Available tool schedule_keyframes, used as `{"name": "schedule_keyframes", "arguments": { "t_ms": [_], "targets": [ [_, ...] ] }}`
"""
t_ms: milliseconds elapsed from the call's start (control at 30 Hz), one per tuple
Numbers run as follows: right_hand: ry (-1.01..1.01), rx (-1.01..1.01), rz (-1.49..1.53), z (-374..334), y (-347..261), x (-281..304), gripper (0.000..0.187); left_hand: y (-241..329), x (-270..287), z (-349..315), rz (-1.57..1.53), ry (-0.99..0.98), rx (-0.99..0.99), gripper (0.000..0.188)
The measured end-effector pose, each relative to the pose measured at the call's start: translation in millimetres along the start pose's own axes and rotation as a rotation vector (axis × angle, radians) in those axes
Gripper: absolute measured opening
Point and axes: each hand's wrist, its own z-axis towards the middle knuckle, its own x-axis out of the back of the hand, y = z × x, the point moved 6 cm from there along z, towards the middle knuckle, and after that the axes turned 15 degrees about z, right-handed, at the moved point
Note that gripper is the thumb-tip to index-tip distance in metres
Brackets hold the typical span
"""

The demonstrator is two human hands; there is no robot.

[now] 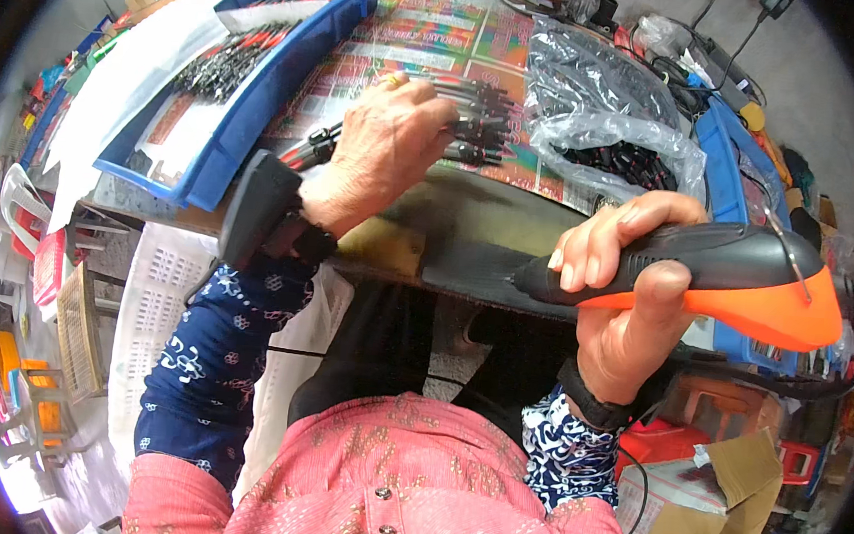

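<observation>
In my right hand is a black-and-orange handheld power tool, held almost level with its dark, narrow tip pointing left. My fingers wrap over its top and the thumb presses from below. Over the table's front part, my left hand is curled down among slim black, grey and red pen-like pieces. Its fingertips are hidden, so what it grips cannot be made out. More of these pieces stick out on the wrist side of that hand. A colourful printed sheet lies beneath them.
On the left stands a long blue tray holding many slim pieces. An open clear plastic bag with small black parts lies right of the sheet. Farther right are a blue bin and cables. A white crate and a cardboard box flank my legs.
</observation>
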Motion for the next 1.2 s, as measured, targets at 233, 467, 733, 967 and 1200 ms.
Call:
{"name": "schedule_keyframes", "arguments": {
  "t_ms": [233, 467, 733, 967, 1200],
  "targets": [
    [-0.045, 0.044, -0.017, -2.5, -5.4, -6.5, 0.057, 24.1, 47.9, -36.9, -0.412, 0.002, 0.182, 0.021],
    [-0.061, 0.055, -0.052, -6.8, -7.3, -18.1, 0.057, 56.7, 51.2, -84.9, -0.812, -0.379, 0.477, 0.015],
    [-0.116, 0.077, -0.072, -8.7, -8.7, -27.8, 0.058, 74.5, 28.9, -118.3, -1.432, -0.535, 0.935, 0.016],
    [-0.147, 0.040, -0.109, -10.3, -0.9, -37.5, 0.061, 86.9, 12.3, -134.9, -1.608, -0.524, 1.186, 0.016],
    [-0.168, 0.003, -0.067, -7.6, 8.7, -42.9, 0.063, 89.6, 5.6, -136.8, -1.597, -0.495, 1.254, 0.012]
  ]
}}
